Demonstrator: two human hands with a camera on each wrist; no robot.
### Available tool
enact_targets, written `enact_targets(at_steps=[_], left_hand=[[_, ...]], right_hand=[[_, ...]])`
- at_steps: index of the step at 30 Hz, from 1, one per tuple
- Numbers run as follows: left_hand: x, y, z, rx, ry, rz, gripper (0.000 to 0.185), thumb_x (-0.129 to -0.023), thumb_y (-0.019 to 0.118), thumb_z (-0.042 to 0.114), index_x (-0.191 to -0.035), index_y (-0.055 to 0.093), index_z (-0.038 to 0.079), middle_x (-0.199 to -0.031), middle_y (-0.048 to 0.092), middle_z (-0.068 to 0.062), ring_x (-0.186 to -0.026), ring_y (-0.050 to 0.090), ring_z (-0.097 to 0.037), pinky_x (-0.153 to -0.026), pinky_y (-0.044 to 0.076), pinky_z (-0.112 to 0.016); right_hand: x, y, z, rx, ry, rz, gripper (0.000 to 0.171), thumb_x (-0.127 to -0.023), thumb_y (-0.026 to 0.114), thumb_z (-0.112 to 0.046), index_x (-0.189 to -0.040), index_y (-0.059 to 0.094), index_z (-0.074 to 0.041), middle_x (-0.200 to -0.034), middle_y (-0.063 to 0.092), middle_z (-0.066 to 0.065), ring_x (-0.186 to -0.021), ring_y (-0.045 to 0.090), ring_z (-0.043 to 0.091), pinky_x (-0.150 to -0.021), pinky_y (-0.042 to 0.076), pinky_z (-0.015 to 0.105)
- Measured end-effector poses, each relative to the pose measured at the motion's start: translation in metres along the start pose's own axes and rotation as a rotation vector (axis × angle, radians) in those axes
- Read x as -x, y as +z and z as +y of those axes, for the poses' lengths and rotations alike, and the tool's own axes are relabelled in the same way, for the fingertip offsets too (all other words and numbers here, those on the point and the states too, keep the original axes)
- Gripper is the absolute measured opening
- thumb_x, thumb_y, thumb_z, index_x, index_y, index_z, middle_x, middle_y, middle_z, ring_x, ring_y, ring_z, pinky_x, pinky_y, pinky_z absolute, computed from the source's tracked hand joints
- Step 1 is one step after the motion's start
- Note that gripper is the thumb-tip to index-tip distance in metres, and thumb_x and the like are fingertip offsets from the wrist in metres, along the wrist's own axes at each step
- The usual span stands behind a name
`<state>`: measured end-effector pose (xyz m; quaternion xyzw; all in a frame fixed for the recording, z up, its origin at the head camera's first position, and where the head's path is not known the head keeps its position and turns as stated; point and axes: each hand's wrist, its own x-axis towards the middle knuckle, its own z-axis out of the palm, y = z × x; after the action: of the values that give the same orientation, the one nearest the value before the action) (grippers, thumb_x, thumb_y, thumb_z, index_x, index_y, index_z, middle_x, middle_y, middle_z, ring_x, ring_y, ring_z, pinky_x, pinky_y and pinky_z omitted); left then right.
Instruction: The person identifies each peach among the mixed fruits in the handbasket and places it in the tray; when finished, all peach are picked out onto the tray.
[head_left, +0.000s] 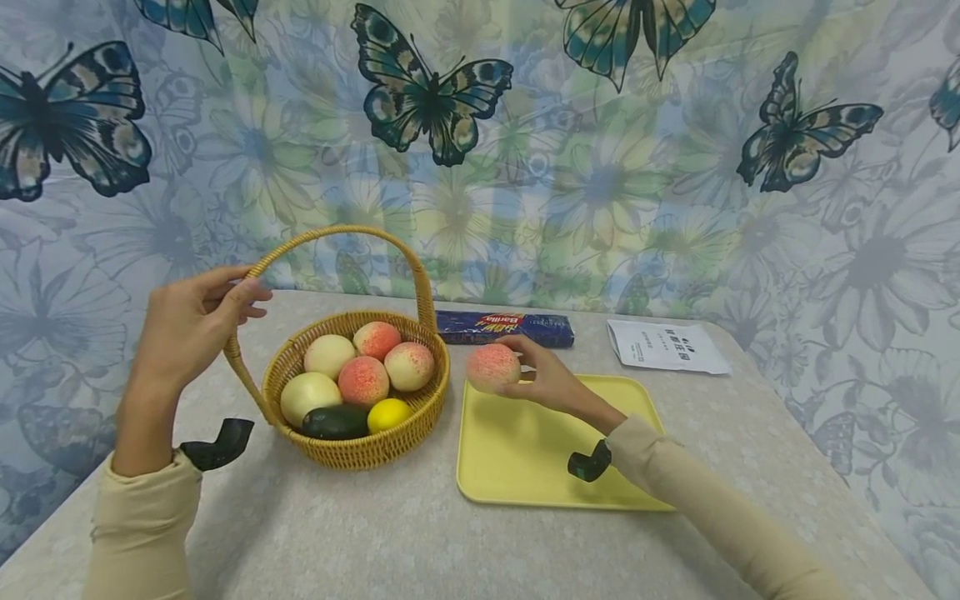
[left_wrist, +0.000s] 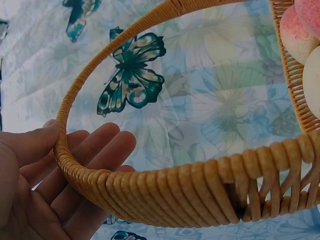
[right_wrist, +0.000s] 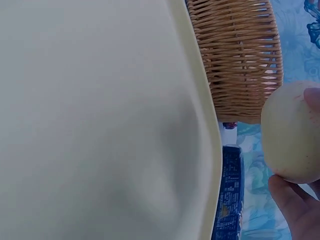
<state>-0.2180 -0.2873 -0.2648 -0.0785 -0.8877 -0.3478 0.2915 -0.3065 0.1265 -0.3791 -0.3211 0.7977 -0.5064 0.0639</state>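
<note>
My left hand (head_left: 197, 321) holds the side of the arched handle (head_left: 341, 231) of a wicker basket (head_left: 360, 454); in the left wrist view its thumb and fingers (left_wrist: 102, 145) lie on either side of the handle. Inside the basket are several peaches (head_left: 363, 381), a pale round fruit (head_left: 307, 397), a dark green vegetable (head_left: 335, 422) and a yellow lemon (head_left: 389, 414). My right hand (head_left: 546, 379) grips another peach (head_left: 492, 368) between thumb and fingers, above the far left corner of a yellow tray (head_left: 525, 467). That peach's pale side faces the right wrist view.
Behind the tray lies a dark blue Barilla pasta box (head_left: 525, 329), close to the basket's right side. A white packet (head_left: 667, 347) with printed text lies at the back right of the table (head_left: 337, 533). A butterfly-patterned cloth (head_left: 465, 208) hangs behind.
</note>
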Motion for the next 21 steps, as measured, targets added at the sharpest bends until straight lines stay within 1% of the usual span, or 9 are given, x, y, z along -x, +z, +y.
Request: enact_targets(at_steps=[6, 12, 16, 21], left_hand=[[-0.001, 0.0, 0.001, 0.008, 0.0, -0.002, 0.04, -0.1, 0.052, 0.029, -0.129, 0.059, 0.002, -0.103, 0.069, -0.023, -0.07, 0.056, 0.02, -0.059, 0.046, -0.002], [0.0, 0.0, 0.002, 0.004, -0.003, 0.0, 0.041, -0.099, 0.052, 0.03, -0.128, 0.059, 0.002, -0.102, 0.069, -0.022, -0.07, 0.056, 0.02, -0.06, 0.046, -0.001], [0.0, 0.0, 0.002, 0.004, -0.003, 0.001, 0.04, -0.099, 0.053, 0.03, -0.128, 0.06, 0.002, -0.102, 0.069, -0.022, -0.07, 0.056, 0.02, -0.06, 0.046, -0.002], [0.0, 0.0, 0.001, 0.013, -0.001, 0.002, 0.04, -0.1, 0.053, 0.028, -0.129, 0.059, 0.001, -0.102, 0.069, -0.023, -0.07, 0.056, 0.02, -0.061, 0.046, -0.001]], right_hand=[[0.002, -0.001, 0.009, 0.016, 0.051, -0.006, 0.068, -0.081, 0.075, -0.006, -0.139, 0.04, -0.002, -0.137, 0.046, 0.015, -0.122, 0.053, 0.033, -0.096, 0.052, 0.038], [0.003, 0.0, 0.017, 0.008, 0.049, -0.007, 0.067, -0.08, 0.075, -0.004, -0.138, 0.041, -0.005, -0.137, 0.046, 0.015, -0.122, 0.053, 0.033, -0.095, 0.052, 0.037], [0.003, 0.0, 0.022, 0.018, 0.043, -0.006, 0.068, -0.08, 0.075, -0.005, -0.139, 0.04, -0.003, -0.138, 0.046, 0.016, -0.123, 0.052, 0.034, -0.096, 0.051, 0.038], [0.005, 0.0, 0.028, 0.029, 0.068, -0.005, 0.069, -0.082, 0.075, -0.007, -0.141, 0.039, -0.002, -0.139, 0.045, 0.016, -0.123, 0.052, 0.034, -0.096, 0.051, 0.038]])
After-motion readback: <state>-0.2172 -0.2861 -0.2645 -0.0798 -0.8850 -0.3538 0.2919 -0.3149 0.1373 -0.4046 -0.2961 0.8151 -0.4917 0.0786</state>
